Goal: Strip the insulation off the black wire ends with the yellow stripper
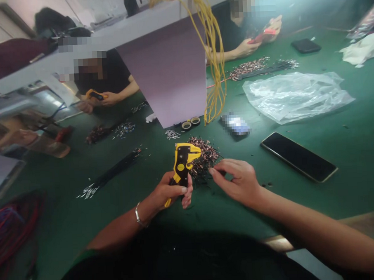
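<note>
A yellow and black wire stripper (pixel 182 165) stands upright in my left hand (pixel 173 192), whose fingers are wrapped round its handles. Its jaws point up and to the right, above the table. Just behind it lies a heap of short black wire pieces (pixel 206 151) with copper-coloured ends. My right hand (pixel 240 181) is at the right side of this heap, thumb and forefinger pinched close together. Whatever those fingertips may hold is too small to make out. The stripper and my right hand are apart.
A phone (pixel 299 156) lies to the right, below a clear plastic bag (pixel 296 96). Tape rolls (pixel 186 125) sit beside a pale upright panel (pixel 171 74) with yellow wires (pixel 213 64) hanging. A black wire bundle (pixel 114 172) lies left. Co-workers' hands (pixel 107 98) are across the table.
</note>
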A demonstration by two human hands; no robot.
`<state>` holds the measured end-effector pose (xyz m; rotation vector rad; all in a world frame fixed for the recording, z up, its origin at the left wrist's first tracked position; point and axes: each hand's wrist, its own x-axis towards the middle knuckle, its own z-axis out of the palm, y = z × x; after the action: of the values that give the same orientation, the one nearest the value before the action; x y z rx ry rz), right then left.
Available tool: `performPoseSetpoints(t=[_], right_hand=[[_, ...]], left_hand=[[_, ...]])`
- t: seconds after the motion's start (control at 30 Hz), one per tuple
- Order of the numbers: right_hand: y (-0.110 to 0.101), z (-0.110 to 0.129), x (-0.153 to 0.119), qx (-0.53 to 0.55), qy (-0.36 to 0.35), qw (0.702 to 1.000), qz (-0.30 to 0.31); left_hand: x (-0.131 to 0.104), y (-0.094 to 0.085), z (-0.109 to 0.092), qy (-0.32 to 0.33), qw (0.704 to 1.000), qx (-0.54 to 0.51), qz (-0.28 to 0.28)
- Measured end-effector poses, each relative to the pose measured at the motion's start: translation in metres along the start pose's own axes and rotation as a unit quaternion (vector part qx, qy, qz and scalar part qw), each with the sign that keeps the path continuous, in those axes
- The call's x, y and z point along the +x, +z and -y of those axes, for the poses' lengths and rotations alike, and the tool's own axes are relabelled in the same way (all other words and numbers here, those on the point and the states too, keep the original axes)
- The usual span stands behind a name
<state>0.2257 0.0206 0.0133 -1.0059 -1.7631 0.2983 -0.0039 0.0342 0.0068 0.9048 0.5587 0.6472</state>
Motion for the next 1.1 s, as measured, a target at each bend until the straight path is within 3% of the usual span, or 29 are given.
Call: performPoseSetpoints(t=[0.13,0.2,0.3,0.43,0.63,0.77,1.1], right_hand=[[-0.006,-0.005,0.004,-0.041,-0.01,0.997,-0.07],[-0.008,-0.01,0.007,-0.04,0.0,0.996,-0.074],[-0.004,-0.017,0.008,-0.004,0.07,0.997,-0.01],[0.006,-0.023,0.006,0.085,0.194,0.974,0.078],[0.005,-0.021,0.009,0.193,0.261,0.942,0.085],[-0.001,-0.016,0.012,0.219,0.264,0.932,0.115],[-0.005,-0.013,0.016,0.21,0.249,0.94,0.102]], left_hand=[[0.001,-0.003,-0.001,-0.012,1.0,-0.02,0.011],[0.001,-0.004,-0.002,-0.02,1.0,-0.02,0.014],[0.0,-0.003,-0.002,-0.029,0.999,-0.018,0.023],[0.0,-0.001,-0.001,-0.039,0.998,-0.025,0.049],[0.001,-0.002,0.0,-0.05,0.995,-0.038,0.078],[0.002,-0.001,-0.002,-0.061,0.993,-0.042,0.095],[0.003,-0.001,-0.006,-0.076,0.989,-0.049,0.119]])
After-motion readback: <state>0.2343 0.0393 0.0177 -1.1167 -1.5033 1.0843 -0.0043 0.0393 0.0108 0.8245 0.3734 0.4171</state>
